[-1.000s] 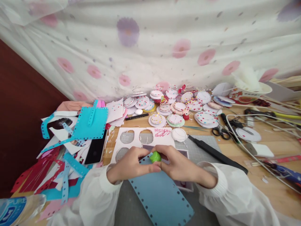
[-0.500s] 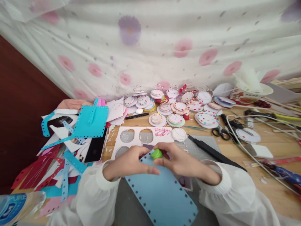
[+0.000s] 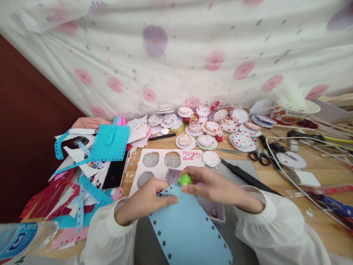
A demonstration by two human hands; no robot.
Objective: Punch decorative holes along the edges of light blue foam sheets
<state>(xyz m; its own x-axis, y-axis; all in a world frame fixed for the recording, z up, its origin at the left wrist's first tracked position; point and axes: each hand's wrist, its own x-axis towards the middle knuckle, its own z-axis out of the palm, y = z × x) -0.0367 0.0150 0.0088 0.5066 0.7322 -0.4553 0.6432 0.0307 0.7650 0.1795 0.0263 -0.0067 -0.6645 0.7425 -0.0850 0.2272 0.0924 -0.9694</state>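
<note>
A light blue sheet of paper (image 3: 190, 228) with small flower-shaped holes along its edges slants towards me. Its upper left edge is pinched between thumb and fingers of my left hand (image 3: 149, 198). My right hand (image 3: 206, 186) is closed around a small green craft punch (image 3: 184, 179), which sits at the sheet's far corner. Part of the punch is hidden by my fingers. Partly under the sheet and my right hand lies a shallow pale box (image 3: 219, 213) with small bits in it.
White card (image 3: 140, 162) with round cut-outs lies beyond my hands. Decorated paper discs (image 3: 184, 140) crowd the back. Left are punched paper scraps (image 3: 110, 143), a phone (image 3: 116, 173) and a bottle (image 3: 24, 239). Right are a black pen-like tool (image 3: 248, 176), scissors (image 3: 259, 157) and a white cable (image 3: 292, 180).
My left thumb has come down onto the blue sheet, and the sheet has turned slightly. The punch stays at the far corner in my right hand. More of the pale box shows.
</note>
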